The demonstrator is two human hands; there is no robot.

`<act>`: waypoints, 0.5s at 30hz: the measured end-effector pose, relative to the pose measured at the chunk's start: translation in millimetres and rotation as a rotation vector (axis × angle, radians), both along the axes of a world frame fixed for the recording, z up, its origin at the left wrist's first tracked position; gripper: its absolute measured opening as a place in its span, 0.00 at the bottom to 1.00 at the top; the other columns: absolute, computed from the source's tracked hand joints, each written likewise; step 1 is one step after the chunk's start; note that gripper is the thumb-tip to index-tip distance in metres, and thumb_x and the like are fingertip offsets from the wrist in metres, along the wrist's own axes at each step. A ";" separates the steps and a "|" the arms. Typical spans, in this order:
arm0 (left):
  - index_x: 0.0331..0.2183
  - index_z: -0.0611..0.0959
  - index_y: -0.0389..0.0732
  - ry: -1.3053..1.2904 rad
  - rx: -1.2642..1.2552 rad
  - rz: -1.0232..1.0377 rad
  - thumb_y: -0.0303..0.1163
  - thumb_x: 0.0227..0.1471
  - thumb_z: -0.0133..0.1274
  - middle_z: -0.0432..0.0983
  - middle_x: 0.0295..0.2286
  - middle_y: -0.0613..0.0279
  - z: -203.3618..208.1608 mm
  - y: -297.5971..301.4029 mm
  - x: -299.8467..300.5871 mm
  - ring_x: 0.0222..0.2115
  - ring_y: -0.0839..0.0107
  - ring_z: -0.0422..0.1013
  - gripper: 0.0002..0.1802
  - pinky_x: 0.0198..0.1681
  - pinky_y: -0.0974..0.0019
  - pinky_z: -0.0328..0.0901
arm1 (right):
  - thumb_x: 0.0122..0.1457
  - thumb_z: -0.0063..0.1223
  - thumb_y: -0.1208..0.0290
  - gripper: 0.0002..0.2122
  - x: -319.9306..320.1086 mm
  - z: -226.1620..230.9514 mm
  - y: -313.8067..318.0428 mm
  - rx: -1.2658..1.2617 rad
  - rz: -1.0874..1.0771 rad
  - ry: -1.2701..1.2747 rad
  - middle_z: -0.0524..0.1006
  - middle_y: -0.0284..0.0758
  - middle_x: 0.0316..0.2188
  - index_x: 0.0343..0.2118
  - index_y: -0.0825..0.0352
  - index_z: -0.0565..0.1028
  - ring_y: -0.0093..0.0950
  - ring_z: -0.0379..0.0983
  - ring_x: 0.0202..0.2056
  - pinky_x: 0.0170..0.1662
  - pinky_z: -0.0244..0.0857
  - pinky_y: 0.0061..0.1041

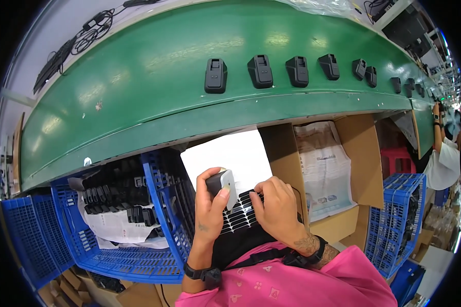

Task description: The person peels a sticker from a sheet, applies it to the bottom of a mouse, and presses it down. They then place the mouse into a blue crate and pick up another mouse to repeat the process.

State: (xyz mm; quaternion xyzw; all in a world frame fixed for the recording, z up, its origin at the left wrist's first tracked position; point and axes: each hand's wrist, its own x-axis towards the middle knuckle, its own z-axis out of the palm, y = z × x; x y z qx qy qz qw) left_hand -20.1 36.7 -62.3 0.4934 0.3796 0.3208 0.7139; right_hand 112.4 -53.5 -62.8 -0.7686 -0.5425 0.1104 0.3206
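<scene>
Head view: my left hand (208, 209) gripped the unit (223, 186), thumb across its pale face. From it, the strips (236, 219) lay at five o'clock, my right hand (276, 209) at four; whether that pinched one, I couldn't tell. Edge-lifting seemed cleanest.

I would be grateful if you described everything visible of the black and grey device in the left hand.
The black and grey block-shaped device looks like hard plastic: a black body with a smooth, pale grey face turned rightward, bearing a small dark mark. The left hand grips it, tilted, its thumb over the grey face's edge. The right hand is apart from it.
</scene>
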 end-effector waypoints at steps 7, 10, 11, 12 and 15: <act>0.50 0.65 0.36 0.051 0.041 -0.004 0.30 0.52 0.46 0.67 0.40 0.59 -4.1 0.5 -3.5 0.39 0.75 0.64 0.23 0.43 0.71 0.62 | 0.47 0.58 0.77 0.08 -2.9 4.5 -4.4 0.006 0.199 0.054 0.70 0.36 0.25 0.27 0.66 0.69 0.37 0.67 0.30 0.34 0.58 0.34; 0.50 0.65 0.36 0.042 0.032 0.010 0.31 0.53 0.47 0.67 0.39 0.59 -2.8 0.1 -1.2 0.38 0.75 0.64 0.23 0.42 0.71 0.62 | 0.46 0.60 0.76 0.09 6.0 9.5 -7.3 0.016 0.052 0.027 0.70 0.37 0.26 0.29 0.67 0.70 0.38 0.68 0.30 0.35 0.59 0.34; 0.50 0.66 0.36 0.038 0.039 0.010 0.31 0.53 0.47 0.67 0.39 0.59 -2.9 0.1 -0.2 0.38 0.75 0.64 0.23 0.42 0.71 0.62 | 0.46 0.60 0.74 0.10 9.6 6.3 -9.7 -0.016 0.030 0.049 0.70 0.37 0.28 0.30 0.68 0.71 0.36 0.68 0.32 0.35 0.57 0.33; 0.50 0.66 0.36 0.037 0.038 0.011 0.31 0.53 0.47 0.67 0.39 0.59 -3.1 0.2 0.1 0.38 0.75 0.64 0.23 0.42 0.71 0.62 | 0.46 0.60 0.74 0.10 10.2 6.6 -9.2 -0.017 0.031 0.049 0.70 0.37 0.28 0.30 0.68 0.71 0.36 0.68 0.32 0.35 0.57 0.33; 0.50 0.66 0.36 0.064 0.061 0.004 0.31 0.53 0.47 0.68 0.39 0.59 -5.3 0.0 -0.1 0.37 0.75 0.64 0.22 0.41 0.71 0.63 | 0.47 0.60 0.74 0.09 11.1 6.8 -6.0 -0.019 0.042 0.030 0.70 0.36 0.27 0.30 0.68 0.71 0.36 0.67 0.32 0.34 0.57 0.33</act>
